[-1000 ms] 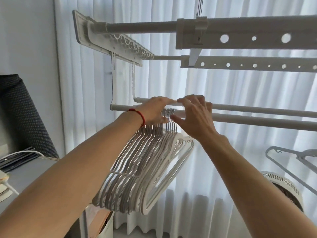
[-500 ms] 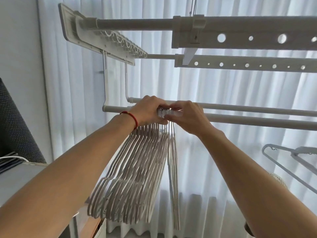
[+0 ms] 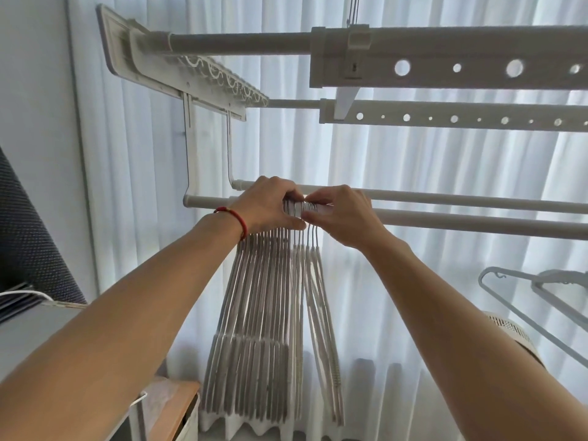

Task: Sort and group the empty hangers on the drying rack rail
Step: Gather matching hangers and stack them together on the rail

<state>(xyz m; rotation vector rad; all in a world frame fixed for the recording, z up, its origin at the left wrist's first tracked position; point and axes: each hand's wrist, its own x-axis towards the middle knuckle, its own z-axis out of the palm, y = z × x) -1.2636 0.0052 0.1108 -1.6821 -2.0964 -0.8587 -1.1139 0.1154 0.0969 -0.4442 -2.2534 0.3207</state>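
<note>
A tight bundle of several pale grey hangers (image 3: 254,326) hangs from the near white rail (image 3: 477,222) of the drying rack, seen edge-on. Their metal hooks (image 3: 302,207) sit packed together on the rail. My left hand (image 3: 270,205), with a red cord at the wrist, grips the hooks from the left. My right hand (image 3: 343,216) pinches the hooks from the right, fingertips touching the left hand's. A few hangers (image 3: 321,326) at the bundle's right side splay slightly outward.
A second rail (image 3: 477,198) runs behind the near one. Perforated upper bars (image 3: 445,63) cross overhead. Two light blue hangers (image 3: 525,300) hang at the right edge, above a white fan (image 3: 509,335). A wooden-topped stand (image 3: 171,405) is at lower left, a dark chair back (image 3: 25,243) beyond.
The hangers have swung from slanted to hanging straight and edge-on. Both hands have closed in on the hooks, pressing them into one pack. The view shifted slightly right.
</note>
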